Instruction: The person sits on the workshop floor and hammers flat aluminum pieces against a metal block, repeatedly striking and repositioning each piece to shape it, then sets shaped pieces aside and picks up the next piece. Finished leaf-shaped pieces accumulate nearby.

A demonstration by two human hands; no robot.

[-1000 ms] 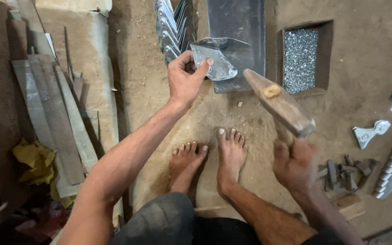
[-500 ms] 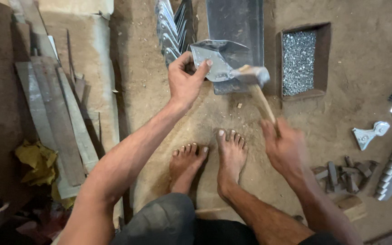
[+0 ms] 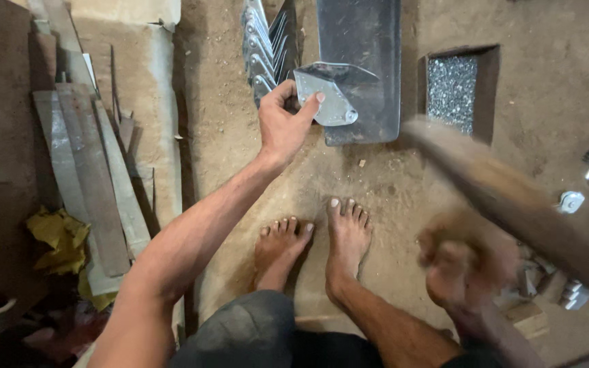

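Observation:
My left hand (image 3: 292, 124) pinches a bent silvery metal bracket (image 3: 331, 100) and holds it against a flat dark steel block (image 3: 366, 48) set on the dirt floor. My right hand (image 3: 459, 267), blurred by motion, grips the wooden handle of a hammer (image 3: 512, 211). The hammer is raised to the lower right, well away from the bracket, and its head is out of view. My two bare feet (image 3: 322, 238) rest on the ground just below the block.
A stack of similar metal brackets (image 3: 262, 48) stands left of the block. A square pit in the floor holds small shiny metal bits (image 3: 450, 85). Metal strips and boards (image 3: 90, 170) lie at left, loose brackets and scraps (image 3: 570, 202) at right.
The hammer was down on the bracket half a second ago; my right hand has since swung it back up to the lower right. My left hand keeps the bracket in place.

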